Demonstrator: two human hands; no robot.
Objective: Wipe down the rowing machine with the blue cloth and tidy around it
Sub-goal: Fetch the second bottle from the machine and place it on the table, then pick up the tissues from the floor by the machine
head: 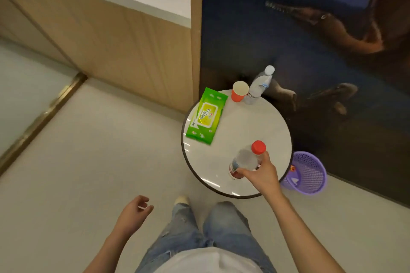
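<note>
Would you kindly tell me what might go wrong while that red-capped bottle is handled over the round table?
1. The right hand grips the clear plastic bottle with the red cap tilted, near the front rim of the round white table; set down there, it might tip or roll off.
2. The orange paper cup and the clear white-capped bottle stand close together at the far rim; a careless reach could topple them.

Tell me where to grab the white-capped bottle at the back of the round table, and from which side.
Grip the white-capped bottle round its mid-body, below the narrow neck, coming from the right or front. It stands upright, and the orange cup stands close on its left, blocking that side. The left hand is free; the right hand holds the red-capped bottle.
</note>
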